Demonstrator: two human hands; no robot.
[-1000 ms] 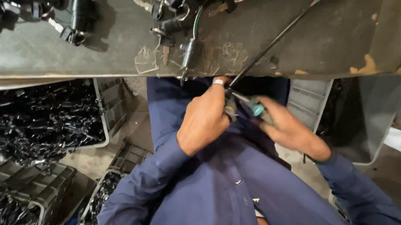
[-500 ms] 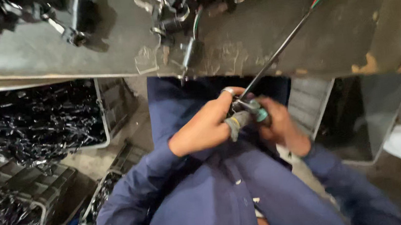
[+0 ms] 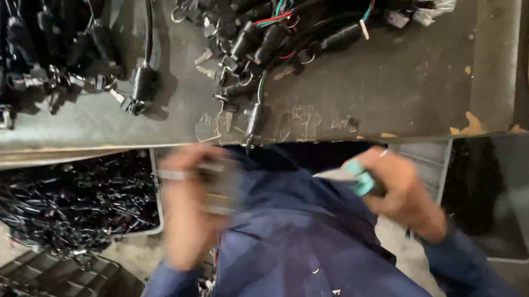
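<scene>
My left hand (image 3: 189, 209) is motion-blurred below the bench edge, fingers closed on a small grey metal part (image 3: 215, 181) whose shape I cannot make out. My right hand (image 3: 407, 192) is apart from it, to the right, gripping a small tool with a teal handle (image 3: 360, 177) whose pale tip points left. Both hands hover over my lap in dark blue work clothes (image 3: 302, 256). On the grey workbench (image 3: 364, 99) above lies a heap of black switch parts with red, green and black wires (image 3: 290, 21).
A second pile of black wired parts (image 3: 32, 61) covers the bench's left end. A crate of black cable pieces (image 3: 73, 201) stands under the bench at left, a dark crate (image 3: 63, 294) lower left, and a grey bin (image 3: 512, 194) at right.
My hands, joined on a part with a long cable, have pulled apart: the left swung left with a grey part, the right stayed with the teal tool. The stretched cable is gone.
</scene>
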